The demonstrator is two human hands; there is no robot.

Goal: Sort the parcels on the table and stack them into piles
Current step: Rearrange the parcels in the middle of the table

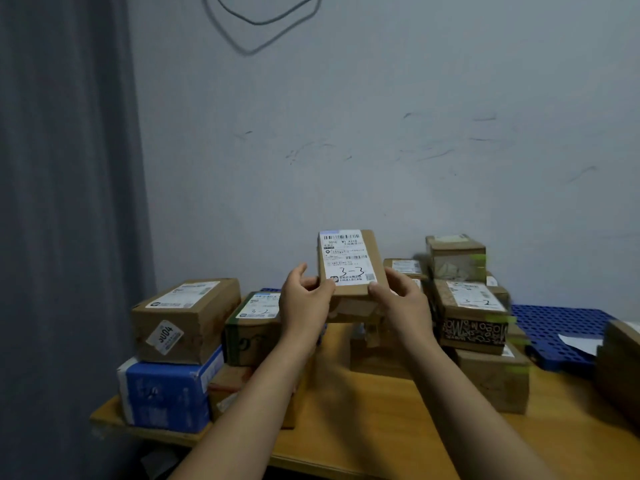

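Both hands hold a small brown parcel [349, 265] up in the air above the middle of the wooden table [374, 441]. Its white label faces me and reads "3-3". My left hand [303, 299] grips its lower left edge and my right hand [403, 301] grips its lower right edge. On the left a brown box [185, 320] lies on a blue box [166, 393]. Beside it stands a parcel marked "3-2" [254, 327]. On the right rises a pile of brown parcels [474, 306], one also marked "3-2".
A grey curtain [65, 202] hangs at the left, right by the table's left edge. The wall stands close behind the parcels. A blue perforated tray [561, 327] lies at the back right, with another brown box [620, 368] at the right edge.
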